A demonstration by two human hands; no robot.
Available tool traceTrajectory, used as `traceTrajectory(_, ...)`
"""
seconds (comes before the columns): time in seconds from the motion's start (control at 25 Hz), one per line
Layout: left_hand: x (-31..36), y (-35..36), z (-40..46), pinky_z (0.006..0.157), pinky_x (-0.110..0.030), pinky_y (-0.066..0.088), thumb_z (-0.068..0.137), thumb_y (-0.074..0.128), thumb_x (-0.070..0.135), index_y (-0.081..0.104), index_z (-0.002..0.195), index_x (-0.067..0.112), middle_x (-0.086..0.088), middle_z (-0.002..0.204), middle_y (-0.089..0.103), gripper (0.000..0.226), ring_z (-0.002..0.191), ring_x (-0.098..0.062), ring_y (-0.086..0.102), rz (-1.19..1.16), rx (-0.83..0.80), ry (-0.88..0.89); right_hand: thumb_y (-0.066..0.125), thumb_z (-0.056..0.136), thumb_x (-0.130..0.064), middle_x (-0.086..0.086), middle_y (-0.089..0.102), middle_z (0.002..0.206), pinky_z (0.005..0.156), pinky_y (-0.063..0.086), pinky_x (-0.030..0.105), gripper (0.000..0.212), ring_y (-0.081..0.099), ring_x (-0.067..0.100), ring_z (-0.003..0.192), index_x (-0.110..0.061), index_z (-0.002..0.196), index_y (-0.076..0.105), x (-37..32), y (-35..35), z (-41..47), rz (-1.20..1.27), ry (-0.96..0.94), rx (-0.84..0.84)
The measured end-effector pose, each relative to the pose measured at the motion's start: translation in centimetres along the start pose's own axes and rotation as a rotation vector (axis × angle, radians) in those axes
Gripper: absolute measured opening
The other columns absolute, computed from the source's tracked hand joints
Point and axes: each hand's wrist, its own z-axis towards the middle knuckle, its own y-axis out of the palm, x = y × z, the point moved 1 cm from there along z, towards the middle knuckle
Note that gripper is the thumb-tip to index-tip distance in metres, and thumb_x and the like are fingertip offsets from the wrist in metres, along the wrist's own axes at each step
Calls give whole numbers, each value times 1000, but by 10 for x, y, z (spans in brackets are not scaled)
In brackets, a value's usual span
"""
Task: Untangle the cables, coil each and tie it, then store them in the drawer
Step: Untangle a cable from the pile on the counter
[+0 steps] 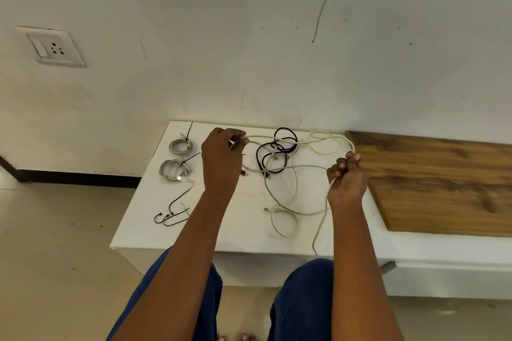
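White cable point(302, 141) was stretched between your two hands above the white tabletop point(238, 230), its run passing over the black cable point(266, 158) tangled with it mid-table, with further slack looping down past the front edge. Your left hand point(221, 160) pinched one stretch of it at the fingertips; your right hand point(347, 177) was clenched round another stretch, fist closed on the cord. Judgement: the cord looked light, limp and smooth, so it should slide through loops easily but snag at the plug ends; you would do best to hold it near a free connector point(267, 209) and feed that end back through the black loops rather than pull on the middle. Two grey coils point(177, 158) lay already tied at the left of the table, well apart from the tangle, and loose black ties point(171, 213) lay near the front left corner. Wooden board point(443, 183) lay to the right. No drawer was visible.
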Motion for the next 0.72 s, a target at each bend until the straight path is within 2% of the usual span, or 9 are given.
traceTrajectory(0.08, 2, -4, 3, 69, 0, 37, 81, 69, 1, 73, 95, 3, -6, 87, 62, 15, 68, -2, 54, -19, 45, 45, 33, 103, -20, -8, 37, 46, 39, 24, 16, 33, 27, 4, 35, -16, 73, 47, -3, -5, 1, -37, 1, 30)
traceTrajectory(0.2, 3, -11, 6, 74, -22, 44, 79, 69, -2, 74, 92, 3, -11, 86, 62, 15, 81, -23, 59, 15, 135, 151, 34, 103, -22, -10, 34, 42, 38, 21, 18, 34, 24, 4, 33, -16, 72, 48, -5, -9, 2, -94, 19, 82)
traceTrajectory(0.32, 6, -16, 8, 74, -18, 39, 78, 69, 0, 74, 92, 6, -9, 84, 61, 16, 83, -23, 56, 40, 228, 242, 36, 101, -23, -4, 33, 51, 41, 20, 20, 34, 24, 4, 32, -16, 71, 50, -3, -14, 3, -354, 41, 132)
traceTrajectory(0.4, 9, -17, 9, 74, -25, 46, 77, 71, 0, 75, 91, 7, -8, 84, 61, 16, 82, -25, 58, 1, 214, 278, 38, 100, -21, 0, 37, 56, 40, 24, 19, 33, 29, 5, 33, -14, 72, 53, -2, -15, 3, -553, 63, 78)
traceTrajectory(0.48, 13, -17, 9, 72, -34, 50, 76, 72, -1, 75, 90, 6, -7, 83, 61, 16, 81, -26, 60, -27, 182, 308, 41, 96, -20, 3, 46, 58, 46, 32, 20, 29, 40, 11, 42, -12, 72, 56, -2, -13, 0, -622, 122, -2)
traceTrajectory(0.6, 20, -15, 6, 71, -32, 50, 76, 73, -1, 75, 90, 6, -3, 82, 60, 16, 80, -25, 60, -51, 155, 333, 42, 90, -21, 5, 63, 67, 63, 41, 28, 27, 56, 18, 58, -11, 74, 61, -5, -6, -7, -674, 125, -150)
traceTrajectory(0.72, 26, -10, 0, 72, -28, 49, 76, 73, 0, 75, 89, 6, -7, 82, 62, 15, 80, -26, 60, -74, 117, 366, 39, 94, -28, 1, 71, 81, 76, 40, 30, 30, 63, 14, 74, -15, 82, 63, -6, 5, -14, -775, 42, -312)
